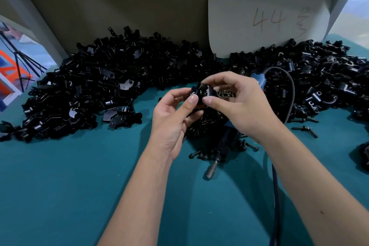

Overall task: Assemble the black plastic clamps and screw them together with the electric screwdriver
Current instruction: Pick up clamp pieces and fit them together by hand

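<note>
- Black plastic clamp (202, 91) held above the table, at frame centre, between both hands. Left hand (173, 124): thumb and fingers curled round the clamp's left side, thumb pad pressed on its front. Right hand (237, 104): thumb and fingers pinch its right side and top.
- Appears to be two clamp halves being fitted together; the seam between them is too dark and small to confirm.
- Handling estimate: moulded plastic, so light and stiff. Glossy surface, likely a little slippery. Small part; a fingertip pinch on the flat outer faces should suit, keeping the screw hole clear.
- Electric screwdriver (223, 146) lies on the table below the right hand, untouched, metal bit end (210, 171) pointing toward the person. Its blue rear end (258, 81) and dark cable (287, 94) show beyond the right hand.
- Loose dark screws (207, 124) heaped under the hands and around the tool; a few strays (305, 126) further right.
- Table (69, 175): teal covering, looks soft and cloth-like. Small screws should not roll far on it.
- Large pile of black parts on the left (89, 84), another on the right (323, 74), both along the back edge.
- Backdrop: a dull upright panel with a pale card (267, 22) propped against it, marked "44" by hand. Orange frame and cords (12, 66) beyond the left edge.
</note>
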Motion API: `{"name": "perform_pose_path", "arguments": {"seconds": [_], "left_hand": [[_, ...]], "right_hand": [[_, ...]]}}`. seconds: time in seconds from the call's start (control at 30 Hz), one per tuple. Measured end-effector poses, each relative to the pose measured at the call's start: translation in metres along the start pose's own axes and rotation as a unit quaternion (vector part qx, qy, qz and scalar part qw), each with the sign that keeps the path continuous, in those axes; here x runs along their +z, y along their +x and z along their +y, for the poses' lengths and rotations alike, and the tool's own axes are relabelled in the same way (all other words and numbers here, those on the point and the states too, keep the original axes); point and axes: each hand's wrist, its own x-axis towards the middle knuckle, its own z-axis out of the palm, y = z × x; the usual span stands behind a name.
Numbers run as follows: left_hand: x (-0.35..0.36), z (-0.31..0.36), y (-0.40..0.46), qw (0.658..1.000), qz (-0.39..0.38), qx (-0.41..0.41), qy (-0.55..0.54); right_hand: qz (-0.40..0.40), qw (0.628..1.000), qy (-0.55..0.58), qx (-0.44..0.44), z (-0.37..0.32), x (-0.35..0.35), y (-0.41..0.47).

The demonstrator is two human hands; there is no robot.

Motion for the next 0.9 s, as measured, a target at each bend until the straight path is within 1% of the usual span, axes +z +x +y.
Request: {"name": "perform_pose_path", "arguments": {"seconds": [0.07, 0.2, 0.27, 0.33, 0.47, 0.67, 0.8, 0.9], "left_hand": [[0.0, 0.0002, -0.0001, 1.0, -0.014, 0.002, -0.008], [-0.0005, 0.0006, 0.0004, 0.999, -0.044, 0.001, -0.02], [-0.0013, 0.0016, 0.0005, 0.999, -0.044, 0.001, -0.024], [-0.0022, 0.0027, 0.0007, 0.999, -0.033, 0.004, -0.014], [-0.0029, 0.0032, 0.0001, 0.998, -0.007, 0.02, 0.052], [-0.0036, 0.004, -0.0001, 0.998, -0.018, 0.024, 0.061], [-0.0052, 0.0046, 0.0002, 0.996, -0.031, 0.029, 0.074], [-0.0055, 0.0049, 0.0002, 0.997, -0.027, 0.031, 0.061]], "right_hand": [[0.003, 1.0, 0.008, 0.003, 0.0028, 0.0001, 0.0005], [-0.014, 0.996, 0.085, 0.035, 0.0055, 0.0008, 0.0003], [-0.022, 0.994, 0.099, 0.036, 0.0058, 0.0013, -0.0005], [-0.008, 0.994, 0.105, 0.028, 0.0052, 0.0036, -0.0013], [0.032, 0.996, 0.081, 0.013, 0.0048, 0.0077, -0.001], [-0.025, 0.995, 0.095, 0.018, 0.0015, 0.0051, -0.0026], [-0.027, 0.996, 0.081, 0.011, -0.0018, 0.0047, -0.0029], [-0.021, 0.997, 0.069, 0.009, -0.0033, 0.0061, -0.0017]]}}
